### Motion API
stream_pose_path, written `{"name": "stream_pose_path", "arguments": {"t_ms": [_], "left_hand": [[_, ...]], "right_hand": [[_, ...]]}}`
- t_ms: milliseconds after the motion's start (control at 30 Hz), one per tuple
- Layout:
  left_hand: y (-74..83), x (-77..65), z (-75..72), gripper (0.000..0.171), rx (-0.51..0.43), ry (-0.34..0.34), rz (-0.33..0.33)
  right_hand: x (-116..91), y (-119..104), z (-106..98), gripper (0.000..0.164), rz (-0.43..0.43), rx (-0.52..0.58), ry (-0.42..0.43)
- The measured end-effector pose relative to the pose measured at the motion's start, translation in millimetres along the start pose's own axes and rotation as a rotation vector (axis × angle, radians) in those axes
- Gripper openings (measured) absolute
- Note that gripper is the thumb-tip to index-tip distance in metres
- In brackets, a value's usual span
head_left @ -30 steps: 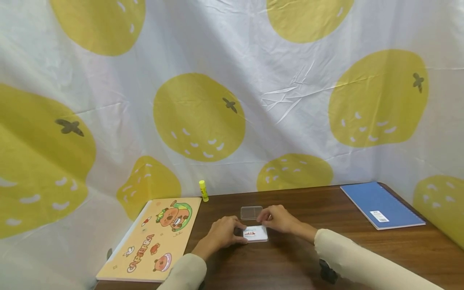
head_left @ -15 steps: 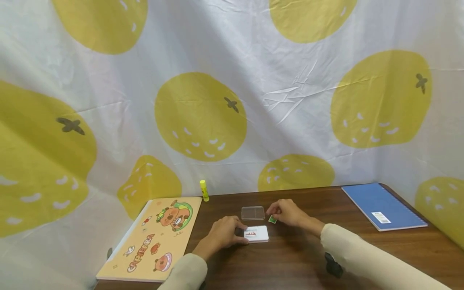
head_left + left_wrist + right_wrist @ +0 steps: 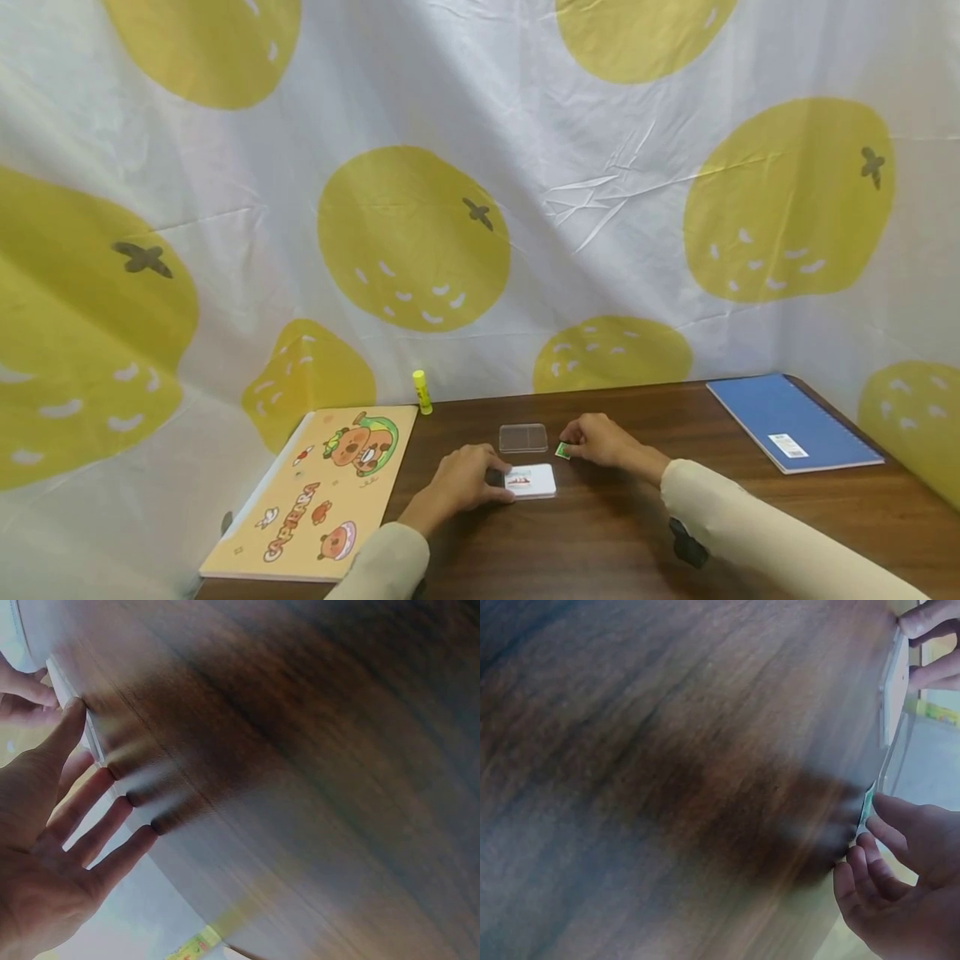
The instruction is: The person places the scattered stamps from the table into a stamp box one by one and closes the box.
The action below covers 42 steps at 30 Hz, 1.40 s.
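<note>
My left hand [image 3: 467,479] holds a small flat plastic box [image 3: 534,482] at its left end, thumb at the near edge and index finger at the far one. Inside lies a stack of white cards with a red print. Right of it, low at the tabletop, my right hand [image 3: 595,440] pinches a small green card [image 3: 562,451] with a pale edge. The right wrist view shows the thumb at this green card [image 3: 867,806], the other fingers curled behind. A clear plastic lid [image 3: 523,438] lies just behind the box.
On the left lies a large orange capybara-print pad [image 3: 300,508]. A yellow glue stick [image 3: 422,392] stands upright at the table's back edge. A blue spiral notebook [image 3: 795,421] lies at the back right. A fruit-patterned curtain [image 3: 622,250] hangs behind the brown wooden table [image 3: 585,542].
My right hand has moved right, away from the box and lid, and the green card now shows in its fingers. My left hand has stayed at the box.
</note>
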State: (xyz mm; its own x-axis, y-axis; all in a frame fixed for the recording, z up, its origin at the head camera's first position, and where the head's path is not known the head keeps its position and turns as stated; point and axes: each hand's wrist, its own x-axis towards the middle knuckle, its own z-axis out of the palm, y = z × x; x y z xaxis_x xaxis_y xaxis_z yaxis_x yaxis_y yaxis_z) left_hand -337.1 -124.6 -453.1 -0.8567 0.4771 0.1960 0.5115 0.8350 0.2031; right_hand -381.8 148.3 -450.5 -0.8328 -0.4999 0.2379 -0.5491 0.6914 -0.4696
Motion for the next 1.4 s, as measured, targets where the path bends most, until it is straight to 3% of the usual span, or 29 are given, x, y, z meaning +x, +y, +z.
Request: {"name": "stream_pose_path", "arguments": {"t_ms": [667,1067,1400], "left_hand": [[0.3,1.5,-0.7,0.046,-0.015,-0.028,-0.025],[3.9,1.0,-4.0,0.044,-0.019,-0.041,-0.028],[2.7,1.6,-2.4,0.045,-0.02,-0.026,-0.023]], "right_hand": [[-15.4,-7.3,-3.2,0.01,-0.143,-0.05,-0.041],[-20.6,-9.9,-3.3,0.018,-0.126,-0.057,-0.074],[-22.2,-7.4,-0.4,0.015,-0.155,-0.034,-0.028]]}}
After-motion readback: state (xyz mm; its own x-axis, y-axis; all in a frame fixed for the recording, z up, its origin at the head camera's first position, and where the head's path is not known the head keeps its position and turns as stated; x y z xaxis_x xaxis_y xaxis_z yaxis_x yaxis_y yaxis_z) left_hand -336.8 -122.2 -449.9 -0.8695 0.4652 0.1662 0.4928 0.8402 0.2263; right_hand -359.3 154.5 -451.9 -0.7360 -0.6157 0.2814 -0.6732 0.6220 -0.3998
